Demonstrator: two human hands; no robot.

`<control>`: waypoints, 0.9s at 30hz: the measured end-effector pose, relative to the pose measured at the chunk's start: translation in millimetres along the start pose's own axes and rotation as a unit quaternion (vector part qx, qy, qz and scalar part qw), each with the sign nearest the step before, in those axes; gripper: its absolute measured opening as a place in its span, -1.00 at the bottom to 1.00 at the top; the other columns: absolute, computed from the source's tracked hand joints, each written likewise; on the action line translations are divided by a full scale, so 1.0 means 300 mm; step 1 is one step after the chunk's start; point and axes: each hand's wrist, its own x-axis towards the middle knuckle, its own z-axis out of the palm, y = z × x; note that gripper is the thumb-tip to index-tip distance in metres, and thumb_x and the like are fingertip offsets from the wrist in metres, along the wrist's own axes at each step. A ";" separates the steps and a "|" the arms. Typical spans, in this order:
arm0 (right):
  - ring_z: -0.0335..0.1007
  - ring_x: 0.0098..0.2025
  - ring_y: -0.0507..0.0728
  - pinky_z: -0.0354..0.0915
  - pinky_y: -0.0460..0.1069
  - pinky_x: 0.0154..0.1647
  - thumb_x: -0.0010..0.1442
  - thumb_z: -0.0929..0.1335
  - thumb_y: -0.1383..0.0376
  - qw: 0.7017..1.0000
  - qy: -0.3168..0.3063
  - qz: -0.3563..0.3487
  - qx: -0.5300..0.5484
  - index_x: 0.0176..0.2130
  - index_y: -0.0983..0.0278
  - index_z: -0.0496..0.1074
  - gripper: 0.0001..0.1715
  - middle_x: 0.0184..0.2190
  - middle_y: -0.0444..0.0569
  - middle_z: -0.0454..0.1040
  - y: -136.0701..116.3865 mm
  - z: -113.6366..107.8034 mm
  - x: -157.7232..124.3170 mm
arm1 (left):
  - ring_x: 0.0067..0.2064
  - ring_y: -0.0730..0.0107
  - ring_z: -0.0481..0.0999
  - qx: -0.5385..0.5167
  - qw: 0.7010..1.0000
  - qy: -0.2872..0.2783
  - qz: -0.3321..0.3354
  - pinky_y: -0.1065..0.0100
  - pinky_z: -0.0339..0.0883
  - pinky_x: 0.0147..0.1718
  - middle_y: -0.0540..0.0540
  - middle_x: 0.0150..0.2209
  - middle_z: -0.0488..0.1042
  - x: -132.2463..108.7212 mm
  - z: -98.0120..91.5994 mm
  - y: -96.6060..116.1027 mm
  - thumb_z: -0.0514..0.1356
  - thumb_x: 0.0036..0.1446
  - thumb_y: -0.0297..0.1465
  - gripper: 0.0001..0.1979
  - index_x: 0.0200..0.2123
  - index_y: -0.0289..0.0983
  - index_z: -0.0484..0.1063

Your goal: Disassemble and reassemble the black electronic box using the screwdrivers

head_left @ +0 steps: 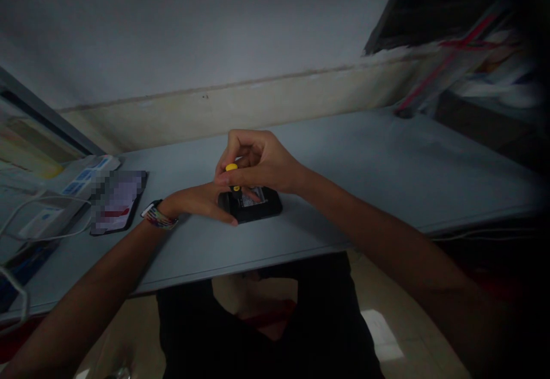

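A flat black device (262,212) with rounded corners and a pale printed label lies on the table. At its left end is my left hand (201,200), with the thumb along the near edge and the other fingers mostly hidden behind my right hand; it grips the device there. Over the device, my right hand (262,158) pinches a small screwdriver (232,168) with a yellow cap and a black-and-yellow handle. The screwdriver stands roughly upright. Its tip cannot be made out against the dark surface.
To the left lies a phone (122,201) with its screen lit and partly blurred out. Beyond it are a white power strip (88,176) and a loose white cable (51,198). A wall (215,104) runs behind the grey table (365,161); a red-edged clear panel (447,72) stands at the right.
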 end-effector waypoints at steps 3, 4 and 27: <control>0.26 -0.68 -0.18 0.21 -0.27 -0.73 0.21 0.66 0.21 1.000 -0.024 0.005 0.017 -0.19 0.30 0.44 -0.58 -0.29 -0.17 0.67 -0.005 -0.010 -0.005 | 0.45 -0.15 0.46 0.018 1.000 0.010 0.000 -0.07 0.30 0.48 -0.19 0.35 0.56 -0.002 -0.002 -0.001 0.54 0.19 -0.13 -0.37 0.29 -0.14 0.60; 0.24 -0.67 -0.19 0.23 -0.27 -0.72 0.25 0.64 0.20 0.999 -0.036 0.004 0.020 -0.14 0.31 0.47 -0.61 -0.26 -0.15 0.68 -0.007 -0.015 -0.006 | 0.44 -0.15 0.47 0.018 1.000 0.010 -0.004 -0.07 0.30 0.48 -0.19 0.34 0.57 -0.003 -0.002 0.000 0.54 0.18 -0.13 -0.37 0.28 -0.14 0.61; 0.40 -0.54 -0.09 0.35 -0.18 -0.61 0.10 0.69 0.11 0.984 0.087 -0.092 -0.126 -0.24 0.28 0.45 -0.49 -0.35 -0.19 0.53 -0.082 -0.092 0.028 | 0.59 -0.22 0.19 0.072 0.997 0.034 0.003 -0.25 -0.04 0.58 -0.16 0.62 0.15 -0.013 -0.006 0.002 0.54 0.19 -0.18 -0.36 0.32 0.00 0.56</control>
